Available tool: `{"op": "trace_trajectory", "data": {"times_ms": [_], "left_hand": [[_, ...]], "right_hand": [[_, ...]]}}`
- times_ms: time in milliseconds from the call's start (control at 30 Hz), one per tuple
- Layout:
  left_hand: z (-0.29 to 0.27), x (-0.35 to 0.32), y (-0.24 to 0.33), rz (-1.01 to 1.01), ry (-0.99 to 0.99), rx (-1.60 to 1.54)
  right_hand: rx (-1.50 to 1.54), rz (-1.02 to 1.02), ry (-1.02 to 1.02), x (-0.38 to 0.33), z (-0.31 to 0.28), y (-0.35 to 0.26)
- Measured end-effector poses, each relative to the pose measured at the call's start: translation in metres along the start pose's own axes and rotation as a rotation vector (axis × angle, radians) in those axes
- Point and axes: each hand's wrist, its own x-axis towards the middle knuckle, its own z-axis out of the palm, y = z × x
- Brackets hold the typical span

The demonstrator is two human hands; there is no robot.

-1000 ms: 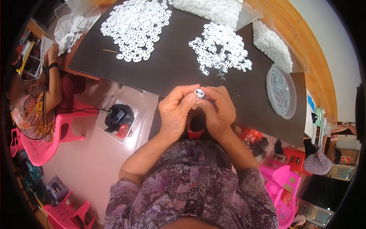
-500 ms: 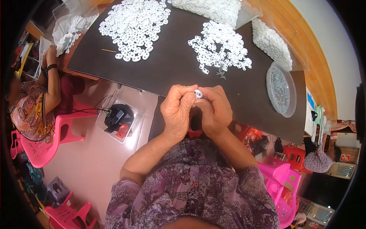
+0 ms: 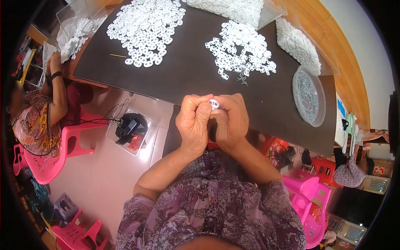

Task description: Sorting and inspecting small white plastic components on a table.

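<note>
Between my fingertips, just past the near edge of the dark table (image 3: 175, 79), is a small white oval plastic piece (image 3: 214, 104) with two holes. My left hand (image 3: 193, 123) pinches it from the left with thumb and forefinger. From the other side my right hand (image 3: 232, 121) closes on it too, fingers curled. Beyond my hands lies a loose pile of small white plastic pieces (image 3: 246, 46), with a few grey metal bits (image 3: 242, 78) at its near edge. A bigger pile of white two-hole oval pieces (image 3: 143, 29) spreads to the left.
A round clear dish (image 3: 309, 96) of small metal parts sits at the right. Clear bins hold heaps of white pieces (image 3: 298, 46) at the far right. A thin yellowish stick (image 3: 118, 55) lies left. Another person (image 3: 37, 112) works at the left, near a pink chair (image 3: 62, 146).
Both hands have shifted slightly left, still pinching the white piece. The piece now turns more of its two-hole face up. The left hand stays nearly in place.
</note>
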Motion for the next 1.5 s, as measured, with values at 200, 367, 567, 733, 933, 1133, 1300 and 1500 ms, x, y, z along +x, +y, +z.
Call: {"op": "trace_trajectory", "data": {"times_ms": [200,367,567,733,933,1133,1300,1500], "left_hand": [[0.004,-0.002,-0.003,0.01,0.036,0.06],[0.007,-0.003,-0.004,0.042,0.038,0.142],[0.006,0.004,0.002,0.015,-0.027,0.244],[0.002,0.031,-0.002,0.157,-0.225,0.547],[0.007,0.07,-0.018,0.513,-0.385,0.984],[0.015,0.072,-0.026,0.636,-0.481,1.096],[0.016,0.074,-0.026,0.651,-0.476,1.085],[0.018,0.083,-0.023,0.516,-0.55,1.056]], "right_hand": [[0.008,-0.006,0.011,0.0,0.002,0.0],[-0.014,-0.006,-0.004,-0.002,-0.001,0.002],[0.12,0.227,-0.063,-0.006,-0.018,0.007],[0.073,0.49,-0.079,-0.001,-0.056,0.022],[0.04,0.635,0.1,0.033,-0.107,0.052],[-0.052,0.603,0.114,0.064,-0.131,0.067],[-0.254,0.497,0.146,0.115,-0.156,0.111],[-0.474,0.356,0.224,0.168,-0.209,0.189]]}}
